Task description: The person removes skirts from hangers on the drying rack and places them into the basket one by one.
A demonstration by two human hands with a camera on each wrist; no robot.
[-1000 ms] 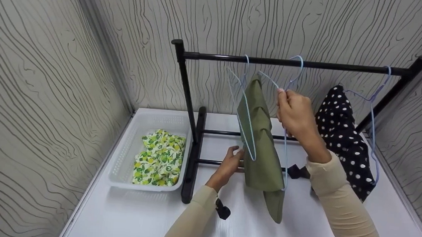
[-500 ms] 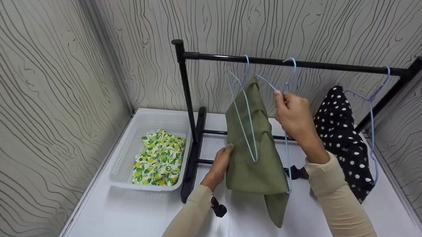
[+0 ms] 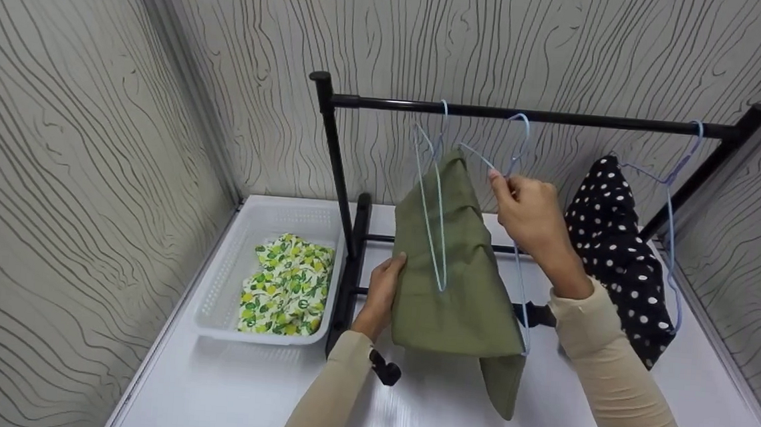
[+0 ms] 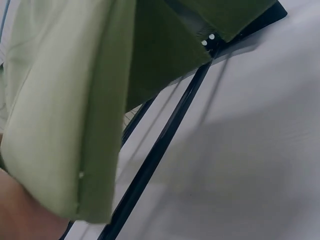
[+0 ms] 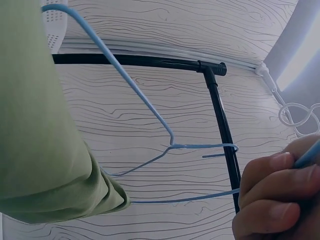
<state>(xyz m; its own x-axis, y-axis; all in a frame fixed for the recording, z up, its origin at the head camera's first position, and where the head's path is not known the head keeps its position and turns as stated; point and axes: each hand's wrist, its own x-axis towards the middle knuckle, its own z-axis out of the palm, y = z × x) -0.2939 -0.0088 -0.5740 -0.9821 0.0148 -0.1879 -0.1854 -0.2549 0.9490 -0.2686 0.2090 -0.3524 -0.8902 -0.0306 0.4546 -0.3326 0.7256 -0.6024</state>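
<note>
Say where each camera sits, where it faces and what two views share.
Head: worn on the head, facing forward and down at the rack and basket; left hand, right hand and sleeves show.
Left wrist: worn there, facing past the green cloth to the lower bars and table; the left hand's edge shows.
Right wrist: worn there, facing past the cloth to a bare hanger and wall; curled fingers show.
Shared: both wrist views show green cloth.

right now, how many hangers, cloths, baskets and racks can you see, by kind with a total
Hangers: 3 (left hanger, middle hanger, right hanger)
Cloths: 3 (green cloth, polka-dot cloth, printed cloth counted as one)
White basket: 1
Black rack: 1
Total: 8
</note>
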